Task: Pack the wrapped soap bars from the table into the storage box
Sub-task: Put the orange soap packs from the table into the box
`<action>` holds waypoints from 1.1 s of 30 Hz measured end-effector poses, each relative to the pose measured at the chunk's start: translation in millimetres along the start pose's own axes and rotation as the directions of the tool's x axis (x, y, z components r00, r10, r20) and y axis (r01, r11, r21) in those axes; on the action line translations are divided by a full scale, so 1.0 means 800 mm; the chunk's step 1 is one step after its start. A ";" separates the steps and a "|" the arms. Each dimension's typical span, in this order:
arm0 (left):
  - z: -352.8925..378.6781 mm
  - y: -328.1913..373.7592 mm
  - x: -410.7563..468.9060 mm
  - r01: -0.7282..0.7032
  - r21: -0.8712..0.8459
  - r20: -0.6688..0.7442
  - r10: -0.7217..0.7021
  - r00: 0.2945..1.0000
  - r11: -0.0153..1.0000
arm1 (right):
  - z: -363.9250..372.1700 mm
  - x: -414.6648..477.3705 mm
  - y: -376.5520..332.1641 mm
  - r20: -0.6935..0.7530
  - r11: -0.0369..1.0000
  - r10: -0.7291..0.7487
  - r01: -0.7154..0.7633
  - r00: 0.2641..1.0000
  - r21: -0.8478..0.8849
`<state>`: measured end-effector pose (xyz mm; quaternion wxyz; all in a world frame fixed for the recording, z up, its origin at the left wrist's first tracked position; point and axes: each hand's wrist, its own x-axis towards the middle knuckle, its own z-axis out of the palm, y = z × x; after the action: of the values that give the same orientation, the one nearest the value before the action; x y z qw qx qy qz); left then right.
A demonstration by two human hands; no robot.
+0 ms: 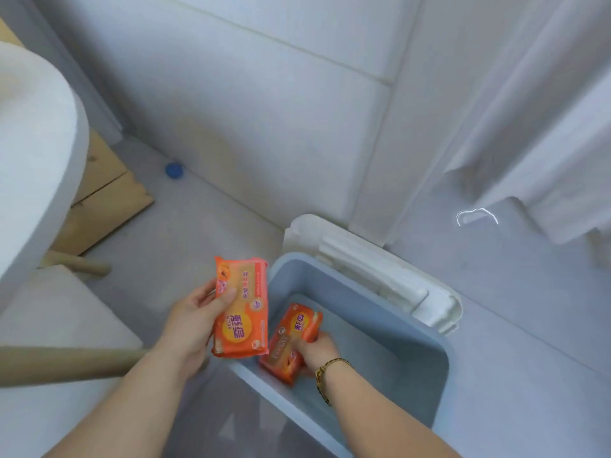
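Note:
A light-blue storage box (426, 375) stands open on the floor, its white lid (373, 266) leaning behind it against the wall. My left hand (191, 322) grips an orange wrapped soap bar (241, 309) upright, just left of the box's rim. My right hand (315, 353) reaches down inside the box and holds a second orange wrapped soap bar (287, 342), tilted near the box's left inner wall. A bead bracelet sits on my right wrist.
A round white table (29, 153) with wooden legs (69, 361) fills the left side. A wooden cabinet (105, 193) stands behind it. A small blue object (174, 170) lies by the wall. A white curtain (542, 127) hangs at the right.

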<state>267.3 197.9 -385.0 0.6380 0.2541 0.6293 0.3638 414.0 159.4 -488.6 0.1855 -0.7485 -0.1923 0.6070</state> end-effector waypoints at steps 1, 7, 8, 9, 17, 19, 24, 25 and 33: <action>0.000 0.000 0.001 -0.007 0.009 0.020 0.007 1.000 1.000 | 0.003 0.002 0.001 -0.002 1.000 0.008 -0.008 1.000 0.013; 0.000 -0.008 0.013 -0.012 0.024 0.048 0.011 0.999 1.000 | 0.012 0.018 -0.006 -0.023 0.966 -0.043 0.035 0.999 -0.257; 0.000 -0.008 0.013 -0.009 0.028 0.050 0.008 0.999 1.000 | 0.012 0.017 -0.010 -0.012 0.927 -0.058 0.049 0.998 -0.372; 0.001 -0.008 0.013 -0.008 0.030 0.056 0.007 0.998 1.000 | 0.010 0.015 -0.013 -0.009 0.881 -0.064 0.052 0.998 -0.470; 0.005 -0.007 0.005 -0.047 0.078 0.067 0.042 0.997 0.996 | -0.011 -0.033 -0.034 0.003 0.980 -0.197 0.197 0.980 0.028; 0.012 -0.008 -0.003 -0.070 0.136 0.098 0.057 0.994 0.988 | -0.015 -0.059 -0.042 0.286 0.928 -0.245 0.139 0.926 0.346; 0.031 -0.009 -0.021 -0.098 0.298 0.150 0.055 0.987 0.950 | -0.016 -0.077 -0.047 0.267 0.900 -0.381 0.289 0.885 0.326; 0.033 -0.006 -0.021 -0.109 0.309 0.128 0.072 0.989 0.945 | -0.020 -0.077 -0.043 0.238 0.900 -0.380 0.298 0.894 0.317; 0.018 -0.019 -0.008 -0.125 0.607 0.096 0.083 0.992 0.784 | -0.090 -0.054 -0.001 0.368 0.984 0.027 -0.089 0.929 0.152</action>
<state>284.0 185.4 -391.8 0.5203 0.4928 0.6772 0.1668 476.5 134.9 -438.1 0.1904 -0.6100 -0.1498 0.7544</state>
